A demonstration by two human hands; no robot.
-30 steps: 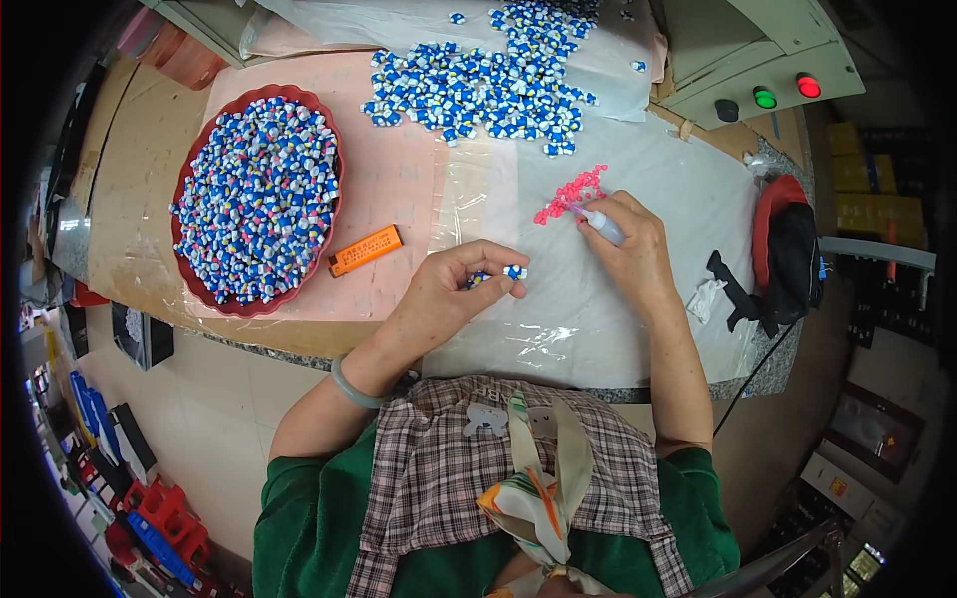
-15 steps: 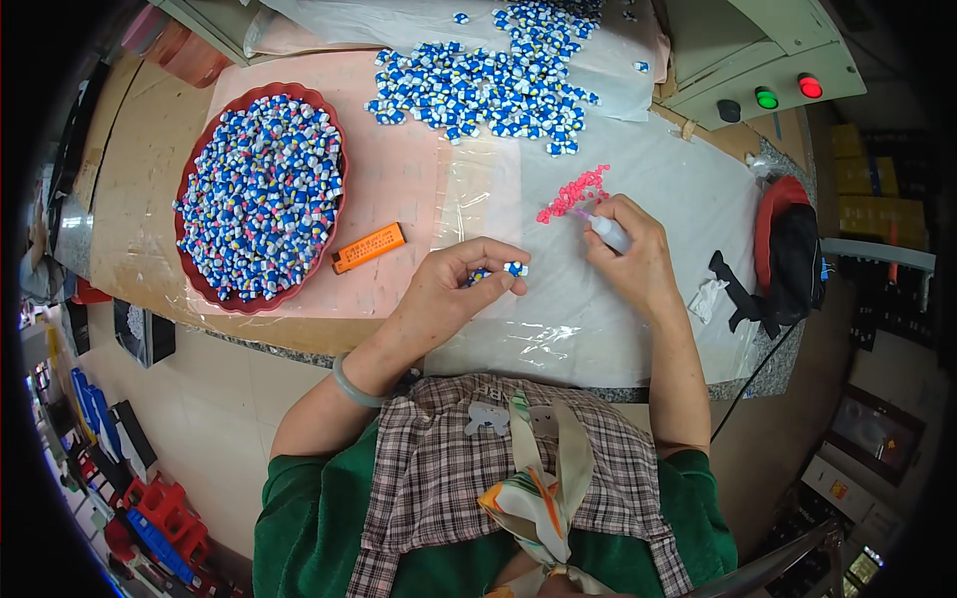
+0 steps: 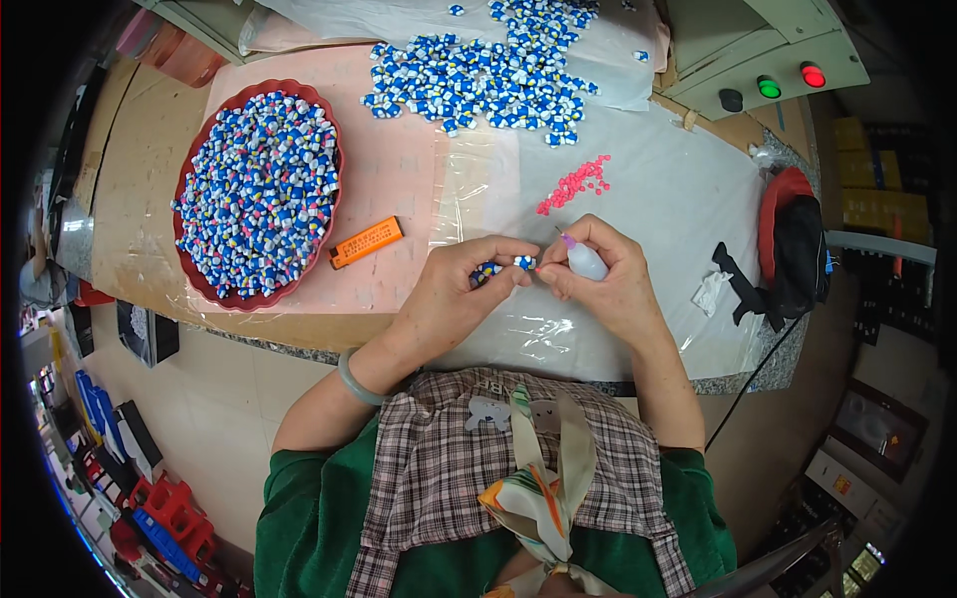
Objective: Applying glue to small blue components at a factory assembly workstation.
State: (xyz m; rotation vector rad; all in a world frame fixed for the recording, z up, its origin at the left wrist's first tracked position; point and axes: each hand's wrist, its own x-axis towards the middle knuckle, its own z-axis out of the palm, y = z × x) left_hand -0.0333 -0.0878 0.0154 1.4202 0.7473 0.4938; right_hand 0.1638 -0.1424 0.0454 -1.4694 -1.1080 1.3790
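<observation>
Blue-and-white small piece pinched in left hand, grip nearly closed; right hand, grip closed round translucent plastic bottle; bright-pink bits beyond, orange rectangular box leftward

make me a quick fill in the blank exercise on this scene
The right hand holds a squeeze bottle with a ____ tip.
The left hand holds small pieces, mostly blue and ____.
The loose bits nearest the bottle are coloured ____.
The scalloped dish lies to the ____ of the orange block.

Missing words: purple; white; pink; left
</observation>
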